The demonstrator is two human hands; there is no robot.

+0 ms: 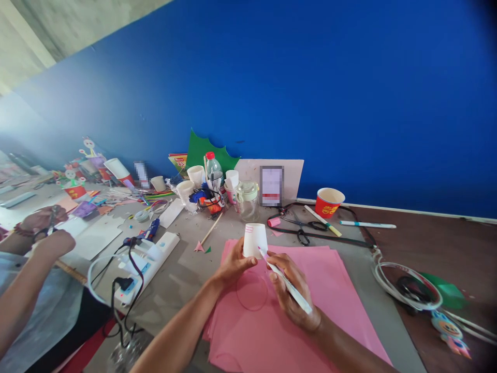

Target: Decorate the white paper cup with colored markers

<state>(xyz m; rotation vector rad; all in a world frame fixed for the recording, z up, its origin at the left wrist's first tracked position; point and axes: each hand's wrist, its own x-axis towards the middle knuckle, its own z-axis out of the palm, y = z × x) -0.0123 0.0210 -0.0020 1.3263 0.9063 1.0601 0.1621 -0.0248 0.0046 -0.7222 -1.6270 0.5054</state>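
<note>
White cup (pixel 255 240) sits pinched in left hand (pixel 236 261), right hand (pixel 296 275) pinching a marker (pixel 292 291).

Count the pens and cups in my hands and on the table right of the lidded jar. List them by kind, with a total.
Pens: 3 (held pen in right hand, yellow pen, blue-ended pen)
Cups: 2 (white cup in left hand, red cup)
Total: 5
</note>
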